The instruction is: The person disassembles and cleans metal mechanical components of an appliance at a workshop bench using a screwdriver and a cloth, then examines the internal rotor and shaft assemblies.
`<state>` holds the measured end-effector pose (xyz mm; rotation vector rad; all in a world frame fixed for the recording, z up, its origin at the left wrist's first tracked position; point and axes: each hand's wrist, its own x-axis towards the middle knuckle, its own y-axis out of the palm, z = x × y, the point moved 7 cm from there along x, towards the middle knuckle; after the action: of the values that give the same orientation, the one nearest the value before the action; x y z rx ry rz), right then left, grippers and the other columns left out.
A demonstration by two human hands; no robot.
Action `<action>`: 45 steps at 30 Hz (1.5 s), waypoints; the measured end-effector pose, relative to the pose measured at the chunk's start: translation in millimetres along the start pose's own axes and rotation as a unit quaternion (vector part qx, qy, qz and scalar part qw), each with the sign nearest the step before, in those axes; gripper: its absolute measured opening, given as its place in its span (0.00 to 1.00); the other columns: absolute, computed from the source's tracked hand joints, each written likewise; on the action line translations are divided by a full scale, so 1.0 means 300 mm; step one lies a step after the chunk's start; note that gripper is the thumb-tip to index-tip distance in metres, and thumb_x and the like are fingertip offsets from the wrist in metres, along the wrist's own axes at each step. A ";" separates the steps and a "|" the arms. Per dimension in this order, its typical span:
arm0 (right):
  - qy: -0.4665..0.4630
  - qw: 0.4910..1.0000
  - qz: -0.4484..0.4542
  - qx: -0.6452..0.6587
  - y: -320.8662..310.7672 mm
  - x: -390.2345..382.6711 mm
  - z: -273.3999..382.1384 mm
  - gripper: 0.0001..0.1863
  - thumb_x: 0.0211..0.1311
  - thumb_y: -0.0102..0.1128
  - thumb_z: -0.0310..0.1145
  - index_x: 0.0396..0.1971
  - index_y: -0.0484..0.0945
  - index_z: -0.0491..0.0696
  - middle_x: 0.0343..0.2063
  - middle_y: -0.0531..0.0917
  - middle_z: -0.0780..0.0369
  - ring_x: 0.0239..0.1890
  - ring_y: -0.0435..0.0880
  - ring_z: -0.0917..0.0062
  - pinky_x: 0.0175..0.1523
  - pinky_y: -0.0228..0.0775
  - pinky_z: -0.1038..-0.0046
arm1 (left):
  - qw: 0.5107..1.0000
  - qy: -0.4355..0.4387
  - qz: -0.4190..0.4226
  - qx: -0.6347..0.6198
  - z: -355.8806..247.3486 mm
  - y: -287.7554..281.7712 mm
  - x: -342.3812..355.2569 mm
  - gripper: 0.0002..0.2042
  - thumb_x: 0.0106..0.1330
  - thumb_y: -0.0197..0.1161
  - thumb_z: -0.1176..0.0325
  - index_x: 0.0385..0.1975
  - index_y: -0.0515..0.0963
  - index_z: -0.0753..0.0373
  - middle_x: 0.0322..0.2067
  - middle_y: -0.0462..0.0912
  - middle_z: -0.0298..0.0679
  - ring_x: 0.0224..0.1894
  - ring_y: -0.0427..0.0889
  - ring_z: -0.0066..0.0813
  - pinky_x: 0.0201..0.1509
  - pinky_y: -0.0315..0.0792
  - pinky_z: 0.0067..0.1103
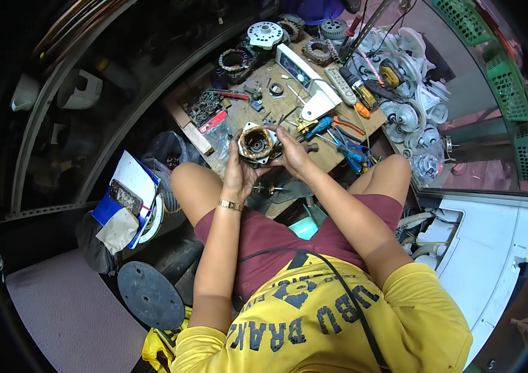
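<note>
Between my two hands, above the near edge of the wooden workbench [258, 105], is a motor stator [256, 143] with a ring of copper windings and a pale metal frame. Its round opening faces up, showing a dark centre. My left hand [237, 169] grips its left side, with a gold watch [231, 204] on that wrist. Around the right side and underneath closes my right hand [290, 155]. Some fingers of both hands are hidden beneath the part. Just right of my right hand lie a brass-coloured piece [306, 126] and a blue-handled screwdriver [318, 128].
More wound stators [233, 60] sit at the bench's far side. Pliers [346, 126], a yellow-black power drill [360, 89], a power strip [340, 85] and a white panel [322, 102] lie to the right. White plastic parts [410, 115] heap beyond them. A phone [125, 198] rests at left.
</note>
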<state>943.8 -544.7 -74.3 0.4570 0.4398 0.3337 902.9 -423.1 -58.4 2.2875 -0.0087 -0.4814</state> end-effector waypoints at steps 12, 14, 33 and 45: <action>-0.149 0.693 0.037 -0.704 0.057 -0.117 -0.312 0.22 0.50 0.72 0.33 0.45 0.78 0.44 0.44 0.79 0.54 0.51 0.76 0.56 0.52 0.76 0.57 | 0.978 0.019 -0.041 -0.204 0.027 -0.265 0.097 0.25 0.74 0.52 0.48 0.65 0.69 0.54 0.65 0.72 0.42 0.66 0.72 0.48 0.66 0.67 0.53; -0.135 0.668 0.034 -0.731 0.061 -0.097 -0.342 0.24 0.47 0.73 0.31 0.46 0.77 0.45 0.44 0.78 0.54 0.50 0.76 0.55 0.51 0.76 0.58 | 0.975 0.015 -0.030 -0.220 0.037 -0.250 0.098 0.26 0.73 0.53 0.47 0.65 0.69 0.54 0.65 0.72 0.42 0.65 0.73 0.48 0.66 0.67 0.54; -0.197 0.699 0.054 -0.685 -0.044 0.222 0.361 0.30 0.46 0.70 0.23 0.55 0.74 0.44 0.45 0.84 0.52 0.49 0.83 0.57 0.55 0.75 0.60 | 0.986 -0.015 -0.088 -0.138 0.054 -0.256 0.030 0.24 0.73 0.56 0.47 0.61 0.71 0.54 0.57 0.79 0.43 0.56 0.81 0.43 0.55 0.78 0.49; -0.396 0.602 -0.018 -0.693 0.060 0.474 0.115 0.12 0.60 0.63 0.32 0.42 0.79 0.45 0.31 0.84 0.51 0.34 0.83 0.51 0.43 0.75 0.54 | 0.986 0.009 -0.098 -0.134 0.106 -0.250 0.039 0.24 0.72 0.58 0.48 0.61 0.70 0.56 0.57 0.79 0.43 0.56 0.82 0.42 0.52 0.81 0.47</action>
<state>1078.0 -484.3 -84.6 -0.9715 -0.7499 0.3046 892.3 -395.2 -135.1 2.0357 0.2776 -0.5285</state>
